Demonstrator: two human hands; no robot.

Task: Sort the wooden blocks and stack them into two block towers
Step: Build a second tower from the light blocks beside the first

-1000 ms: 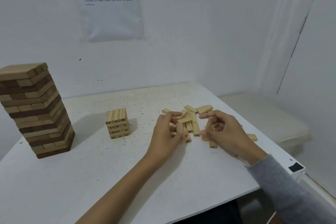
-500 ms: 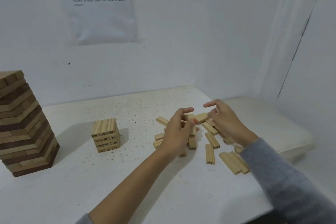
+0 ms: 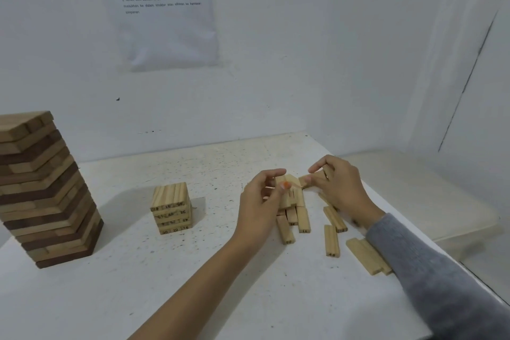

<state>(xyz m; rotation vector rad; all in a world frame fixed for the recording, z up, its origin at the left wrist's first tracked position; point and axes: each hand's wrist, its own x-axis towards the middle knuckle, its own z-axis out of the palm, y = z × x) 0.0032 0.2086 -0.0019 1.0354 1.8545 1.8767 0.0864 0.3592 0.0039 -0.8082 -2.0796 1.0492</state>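
- Loose pale wooden blocks (image 3: 331, 240) lie flat on the speckled white table (image 3: 165, 290), below and between the two hands. Some show printed numbers on their ends.
- A left hand (image 3: 259, 201) with a bare forearm has its fingers curled. Its thumb, with an orange nail, presses against a small bundle of pale blocks (image 3: 293, 196), and its forefinger arches over the bundle's top, so the hand grips the bundle.
- That bundle is just to the right of the left palm, in the gap between the hands. Its lower end is down among the flat blocks.
- A right hand (image 3: 342, 188), coming out of a grey knitted sleeve (image 3: 441, 284), has its fingers bent. Its thumb and forefinger pinch the end of a single pale block (image 3: 303, 181) at its fingertips, just beside the top of the bundle.
- Two more pale blocks lie side by side (image 3: 367, 257) under the right forearm, near the table's edge.
- A short square tower of pale numbered blocks (image 3: 171, 208) stands well to the left of the left hand, apart from it.
- A tall tower of light and dark brown wooden blocks (image 3: 47, 190) stands farther left again, beyond the short one.
- A printed paper sheet (image 3: 165, 8) hangs on the white wall above and behind the left hand. Its text is too blurred to read.
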